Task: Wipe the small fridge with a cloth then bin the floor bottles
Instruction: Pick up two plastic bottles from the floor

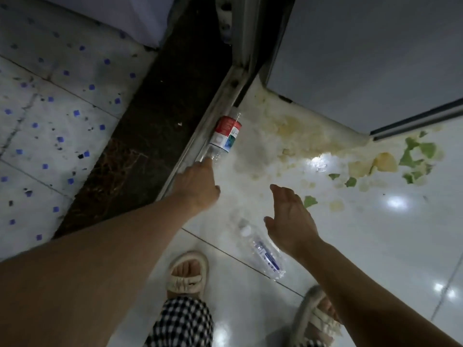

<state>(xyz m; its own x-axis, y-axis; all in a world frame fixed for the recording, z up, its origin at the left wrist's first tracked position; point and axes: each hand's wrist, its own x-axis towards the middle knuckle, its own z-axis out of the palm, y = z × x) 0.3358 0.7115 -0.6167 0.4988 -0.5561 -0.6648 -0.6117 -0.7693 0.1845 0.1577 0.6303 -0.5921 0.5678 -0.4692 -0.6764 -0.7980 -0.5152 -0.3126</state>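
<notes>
Glossy white floor tiles (375, 246) are seen from above, bounded on the far left by a speckled tiled area (50, 121) and a dark threshold strip (140, 126), with a metal door track (200, 136) running along its inner edge. Just inside that track a red-labelled bottle (224, 136) lies on its side, and its clear lower end is touched by the fingertips of the left hand (198, 186); whether the fingers are closed round the plastic or merely pressed against it cannot be told, since they are hidden behind the knuckles. If only the tip is caught, the bottle could be expected to roll along the track or slip out of so shallow a hold, the cause being its smooth round wall and the awkward end-on reach. Nearer than that grip and to its right, a second clear bottle (263, 251) lies flat on the tiles, partly covered by the right hand (288, 219), which is spread with fingers straight and holds nothing. A careless sweep of that hand might knock this bottle away toward the sandalled feet (188, 274). Farther right of both hands, yellowish stains and green scraps (416, 151) are spread below the grey fridge (363, 58), and a slip on that residue is judged possible. No bin is seen.
</notes>
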